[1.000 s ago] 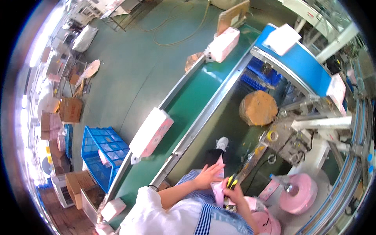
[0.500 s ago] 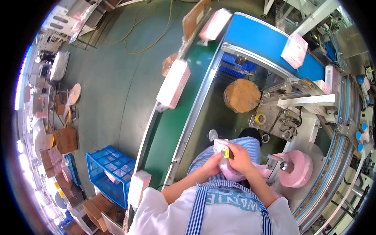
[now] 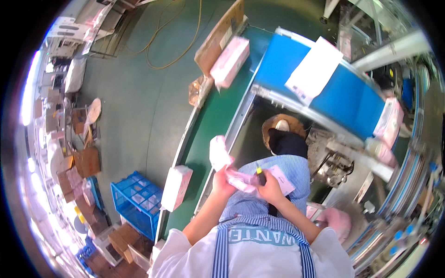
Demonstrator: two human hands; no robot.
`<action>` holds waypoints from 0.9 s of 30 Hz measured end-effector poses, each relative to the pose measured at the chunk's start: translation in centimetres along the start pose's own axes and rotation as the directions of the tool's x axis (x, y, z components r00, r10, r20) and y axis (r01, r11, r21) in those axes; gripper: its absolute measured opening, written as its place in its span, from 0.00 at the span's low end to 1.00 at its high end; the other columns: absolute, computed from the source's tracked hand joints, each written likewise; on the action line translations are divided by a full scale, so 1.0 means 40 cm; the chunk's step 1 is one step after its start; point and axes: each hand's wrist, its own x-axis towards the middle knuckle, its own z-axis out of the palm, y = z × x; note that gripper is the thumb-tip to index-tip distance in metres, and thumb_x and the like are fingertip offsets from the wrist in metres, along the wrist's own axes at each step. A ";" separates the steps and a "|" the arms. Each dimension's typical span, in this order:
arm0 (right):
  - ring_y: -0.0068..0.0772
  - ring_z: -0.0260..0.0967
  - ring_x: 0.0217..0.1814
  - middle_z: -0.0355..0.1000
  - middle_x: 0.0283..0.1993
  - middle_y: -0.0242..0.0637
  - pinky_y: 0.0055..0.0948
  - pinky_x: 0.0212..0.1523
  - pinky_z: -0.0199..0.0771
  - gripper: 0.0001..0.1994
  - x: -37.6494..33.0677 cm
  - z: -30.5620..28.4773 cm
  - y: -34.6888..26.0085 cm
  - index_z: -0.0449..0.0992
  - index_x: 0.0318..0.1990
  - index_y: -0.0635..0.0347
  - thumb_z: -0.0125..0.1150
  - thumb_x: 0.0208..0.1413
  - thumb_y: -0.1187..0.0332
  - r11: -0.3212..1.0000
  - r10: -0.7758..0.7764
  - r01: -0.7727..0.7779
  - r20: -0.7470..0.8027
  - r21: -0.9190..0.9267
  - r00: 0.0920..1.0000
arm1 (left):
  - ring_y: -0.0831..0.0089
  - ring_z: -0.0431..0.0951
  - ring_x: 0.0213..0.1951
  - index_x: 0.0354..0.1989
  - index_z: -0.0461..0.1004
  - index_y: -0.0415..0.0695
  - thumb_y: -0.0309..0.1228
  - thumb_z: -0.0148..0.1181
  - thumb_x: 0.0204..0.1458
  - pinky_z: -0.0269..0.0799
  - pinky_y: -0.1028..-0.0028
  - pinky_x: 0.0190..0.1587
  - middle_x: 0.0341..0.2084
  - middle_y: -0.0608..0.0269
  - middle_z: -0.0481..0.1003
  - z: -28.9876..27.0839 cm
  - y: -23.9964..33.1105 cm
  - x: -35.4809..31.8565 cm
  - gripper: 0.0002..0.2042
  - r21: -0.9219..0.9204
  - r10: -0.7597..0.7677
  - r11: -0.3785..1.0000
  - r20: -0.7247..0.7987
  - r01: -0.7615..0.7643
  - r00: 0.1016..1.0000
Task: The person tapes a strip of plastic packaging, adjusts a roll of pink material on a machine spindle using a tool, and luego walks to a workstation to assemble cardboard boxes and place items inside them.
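Observation:
Pink-and-white plastic film (image 3: 240, 181) stretches between my hands above my lap. My left hand (image 3: 223, 183) is closed round it, and a bunched end (image 3: 219, 152) sticks out past the fingers over the green belt's edge. Closed in my right hand (image 3: 272, 190) is a small yellow-and-black tool (image 3: 260, 175) that looks like a cutter knife; its blade cannot be made out. A flat pink printed sheet (image 3: 283, 180) shows beside the right hand, over my striped apron. Whether that sheet joins the film is hidden.
A green conveyor belt (image 3: 204, 132) runs along my left, carrying pink tissue packs (image 3: 177, 187). Ahead, a blue belt (image 3: 278, 60) bears a larger pack (image 3: 316, 69). Pink film roll (image 3: 336, 224) and machine rails stand right. A blue crate (image 3: 134, 204) sits on the floor left.
My hands have moved apart, the left one leftward with the film, which is now stretched out. My view has shifted, one foot is on the round brown piece, and packs have moved along the belts.

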 end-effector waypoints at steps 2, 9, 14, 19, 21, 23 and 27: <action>0.46 0.70 0.42 0.69 0.43 0.46 0.33 0.44 0.68 0.21 0.030 -0.093 -0.134 0.66 0.48 0.63 0.62 0.44 0.70 0.999 0.044 -0.043 -0.146 0.007 0.988 | 0.60 0.72 0.43 0.45 0.66 0.41 0.24 0.49 0.49 0.67 0.58 0.51 0.38 0.58 0.71 0.243 -0.106 -0.047 0.13 0.269 0.174 0.960 -0.348 -0.080 0.921; 0.45 0.67 0.45 0.67 0.43 0.44 0.33 0.45 0.67 0.18 -0.008 -0.283 -0.509 0.65 0.47 0.59 0.56 0.46 0.79 0.935 -0.351 0.288 0.408 0.209 0.843 | 0.68 0.74 0.40 0.41 0.67 0.45 0.34 0.50 0.53 0.73 0.64 0.43 0.37 0.61 0.72 0.505 -0.273 -0.144 0.09 0.112 0.109 0.991 -0.298 -0.079 0.948; 0.33 0.67 0.42 0.68 0.48 0.36 0.29 0.44 0.66 0.16 -0.027 -0.415 -0.699 0.67 0.45 0.56 0.53 0.48 0.79 0.821 -0.570 0.459 0.539 0.339 0.620 | 0.65 0.75 0.35 0.43 0.67 0.41 0.32 0.52 0.52 0.74 0.65 0.38 0.33 0.57 0.73 0.724 -0.212 -0.174 0.12 0.428 0.396 0.877 -0.391 -0.217 0.831; 0.33 0.73 0.37 0.70 0.39 0.43 0.27 0.41 0.74 0.17 0.018 -0.489 -0.573 0.56 0.53 0.67 0.48 0.58 0.74 0.889 0.002 -0.109 0.234 0.444 0.972 | 0.67 0.75 0.35 0.42 0.68 0.38 0.28 0.56 0.50 0.74 0.67 0.39 0.33 0.59 0.73 0.831 -0.059 -0.278 0.12 0.636 0.840 0.513 -0.235 -0.577 0.488; 0.35 0.73 0.35 0.70 0.36 0.45 0.29 0.37 0.76 0.13 0.032 -0.519 -0.535 0.56 0.48 0.66 0.48 0.57 0.74 0.883 0.114 -0.165 0.141 0.439 0.984 | 0.66 0.75 0.38 0.43 0.69 0.39 0.26 0.58 0.48 0.73 0.67 0.43 0.37 0.59 0.74 0.788 0.009 -0.365 0.13 0.679 0.944 0.304 -0.122 -0.668 0.306; 0.35 0.73 0.32 0.70 0.34 0.45 0.29 0.35 0.77 0.10 0.051 -0.537 -0.505 0.57 0.44 0.65 0.49 0.57 0.75 0.849 0.186 -0.247 0.174 0.468 0.967 | 0.66 0.76 0.38 0.43 0.70 0.37 0.26 0.57 0.49 0.73 0.66 0.43 0.38 0.58 0.74 0.737 -0.008 -0.487 0.13 0.755 0.993 0.117 -0.110 -0.646 0.052; 0.33 0.72 0.30 0.70 0.33 0.43 0.30 0.32 0.76 0.07 0.088 -0.596 -0.487 0.61 0.41 0.60 0.50 0.57 0.72 0.803 0.225 -0.298 0.201 0.516 0.953 | 0.68 0.75 0.38 0.45 0.70 0.36 0.32 0.60 0.45 0.71 0.70 0.39 0.38 0.56 0.74 0.429 -0.046 -0.629 0.19 0.980 0.947 0.146 -0.178 -0.134 -0.267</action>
